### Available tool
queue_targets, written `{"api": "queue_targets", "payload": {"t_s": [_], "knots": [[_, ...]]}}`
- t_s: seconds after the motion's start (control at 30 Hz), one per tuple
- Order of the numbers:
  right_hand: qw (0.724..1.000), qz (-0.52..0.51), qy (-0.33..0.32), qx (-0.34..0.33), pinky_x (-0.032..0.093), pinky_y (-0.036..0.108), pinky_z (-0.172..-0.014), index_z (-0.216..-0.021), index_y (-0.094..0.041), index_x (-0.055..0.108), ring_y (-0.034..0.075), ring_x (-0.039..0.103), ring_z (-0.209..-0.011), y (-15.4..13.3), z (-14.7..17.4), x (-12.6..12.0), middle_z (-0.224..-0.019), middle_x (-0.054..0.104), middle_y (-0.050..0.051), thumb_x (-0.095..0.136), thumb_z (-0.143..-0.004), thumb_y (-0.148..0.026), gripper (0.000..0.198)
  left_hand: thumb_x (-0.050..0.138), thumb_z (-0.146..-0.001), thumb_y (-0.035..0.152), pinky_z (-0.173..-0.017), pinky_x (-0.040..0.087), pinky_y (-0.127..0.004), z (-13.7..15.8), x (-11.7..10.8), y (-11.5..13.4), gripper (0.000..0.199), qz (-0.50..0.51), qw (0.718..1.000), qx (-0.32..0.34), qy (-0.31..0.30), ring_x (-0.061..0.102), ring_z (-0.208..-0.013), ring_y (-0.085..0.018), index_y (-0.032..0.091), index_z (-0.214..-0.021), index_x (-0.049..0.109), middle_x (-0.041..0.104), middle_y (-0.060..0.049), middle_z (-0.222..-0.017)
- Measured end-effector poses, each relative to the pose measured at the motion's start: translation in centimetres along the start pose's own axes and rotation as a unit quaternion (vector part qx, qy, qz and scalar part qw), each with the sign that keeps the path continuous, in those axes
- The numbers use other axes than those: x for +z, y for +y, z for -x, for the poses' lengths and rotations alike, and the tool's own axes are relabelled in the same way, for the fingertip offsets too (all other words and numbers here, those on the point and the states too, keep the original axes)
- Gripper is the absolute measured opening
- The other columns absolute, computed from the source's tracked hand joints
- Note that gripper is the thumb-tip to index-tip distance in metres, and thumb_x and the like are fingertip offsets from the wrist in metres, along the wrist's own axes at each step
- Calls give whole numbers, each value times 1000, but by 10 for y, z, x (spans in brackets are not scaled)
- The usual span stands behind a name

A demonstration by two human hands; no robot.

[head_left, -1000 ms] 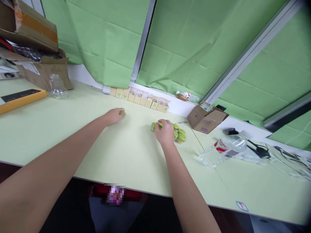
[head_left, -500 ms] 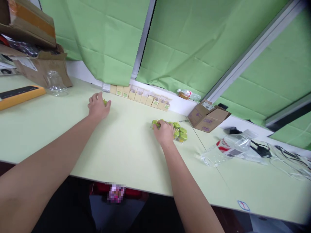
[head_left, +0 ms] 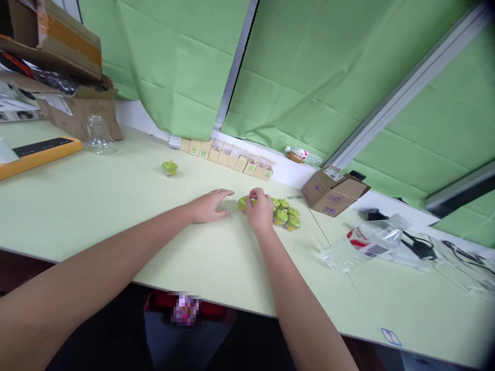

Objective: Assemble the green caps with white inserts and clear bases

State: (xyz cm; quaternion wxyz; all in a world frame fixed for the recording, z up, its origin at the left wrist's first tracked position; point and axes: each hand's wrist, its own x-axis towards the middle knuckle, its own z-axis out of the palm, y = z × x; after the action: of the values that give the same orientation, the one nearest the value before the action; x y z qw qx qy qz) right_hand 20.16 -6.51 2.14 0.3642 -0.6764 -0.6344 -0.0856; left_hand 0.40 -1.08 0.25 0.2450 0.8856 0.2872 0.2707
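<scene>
A cluster of small clear containers with green lids and loop handles (head_left: 281, 216) sits mid-table. Over its left end is my right hand (head_left: 261, 211), its fingers closed together on one small green-lidded container (head_left: 243, 203); the hand partly hides the grip. Just left of that, my left hand (head_left: 211, 206) hovers with thumb and fingers apart, nothing in it, pointing toward the cluster. Another green-lidded container (head_left: 169, 168) stands alone farther left on the table.
Small beige cartons (head_left: 232, 157) line the back edge. At left are a clear jar (head_left: 98, 135), an orange-framed device (head_left: 46, 154) and cardboard boxes (head_left: 77, 111). At right are a cardboard box (head_left: 334, 190), a large plastic bottle (head_left: 359, 242) and cables (head_left: 460, 257).
My left hand has let go of the single green-lidded container and moved right, toward the cluster. My right hand stays at the cluster, its fingers drawn closer together.
</scene>
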Motion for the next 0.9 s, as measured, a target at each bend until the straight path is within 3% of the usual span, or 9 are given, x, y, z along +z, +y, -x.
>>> {"api": "queue_targets", "payload": {"t_s": [0.1, 0.2, 0.27, 0.57, 0.67, 0.73, 0.77, 0.83, 0.9], "knots": [[994, -81, -36, -63, 41, 33, -83, -104, -22, 60, 21, 62, -91, -10, 6, -1, -94, 71, 3, 53, -90, -23, 16, 67, -79, 47, -97, 46, -37, 0, -3, 3, 76, 69, 998, 13, -5, 56, -121, -27, 24, -146, 41, 52, -11, -142], [989, -81, -50, -113, 40, 36, -91, -100, -23, 64, 22, 62, -94, -21, 11, -2, -95, 72, 2, 55, -89, -21, 15, 70, -75, 40, -78, 48, -32, -2, -5, 6, 59, 106, 994, 32, -21, 64, -92, -22, 22, -130, 57, 68, -7, -113], [988, -78, -57, -122, 40, 37, -93, -99, -24, 67, 22, 62, -94, -25, 13, -2, -94, 73, 1, 57, -87, -20, 15, 72, -73, 38, -70, 46, -30, -4, -4, 6, 47, 106, 994, 31, -22, 62, -81, -19, 20, -115, 64, 69, -4, -97], [977, -164, -99, -93, 46, 35, -87, -89, -21, 69, 20, 63, -90, -21, 14, 5, -94, 71, 6, 56, -90, -28, 15, 80, -62, 50, -69, 43, -29, -7, -6, 2, 47, 66, 998, 12, -9, 59, -83, -21, 19, -94, 65, 63, -4, -91], [964, -255, -72, -26, 49, 35, -86, -90, -21, 65, 19, 63, -87, -26, 12, 6, -92, 70, 5, 54, -91, -34, 18, 80, -58, 55, -66, 42, -30, -8, -6, 1, 51, 39, 999, -7, 7, 57, -78, -21, 18, -88, 63, 61, -4, -87], [927, -367, -33, 64, 54, 34, -81, -90, -22, 60, 17, 63, -86, -30, 9, 3, -90, 68, 2, 54, -90, -38, 18, 79, -59, 57, -67, 43, -31, -8, -7, -3, 52, 24, 999, -17, 19, 58, -78, -21, 18, -89, 62, 62, -4, -89], [895, -429, -21, 119, 56, 33, -78, -88, -22, 57, 17, 63, -85, -31, 8, 1, -89, 66, 1, 55, -90, -39, 17, 78, -60, 57, -69, 44, -31, -8, -9, -7, 52, 19, 999, -24, 27, 58, -80, -21, 19, -91, 62, 62, -5, -92], [812, -536, -40, 227, 60, 33, -70, -84, -22, 53, 17, 65, -82, -35, 6, -5, -84, 64, 0, 58, -88, -35, 14, 74, -64, 57, -74, 46, -33, -7, -13, -16, 53, 2, 998, -45, 49, 60, -87, -23, 20, -99, 63, 63, -6, -100], [730, -597, -103, 316, 62, 34, -68, -83, -21, 53, 17, 66, -79, -38, 6, -10, -83, 65, 1, 61, -86, -29, 12, 70, -68, 58, -79, 47, -34, -5, -18, -28, 55, -28, 993, -80, 78, 61, -93, -25, 20, -107, 62, 63, -8, -107]]}}
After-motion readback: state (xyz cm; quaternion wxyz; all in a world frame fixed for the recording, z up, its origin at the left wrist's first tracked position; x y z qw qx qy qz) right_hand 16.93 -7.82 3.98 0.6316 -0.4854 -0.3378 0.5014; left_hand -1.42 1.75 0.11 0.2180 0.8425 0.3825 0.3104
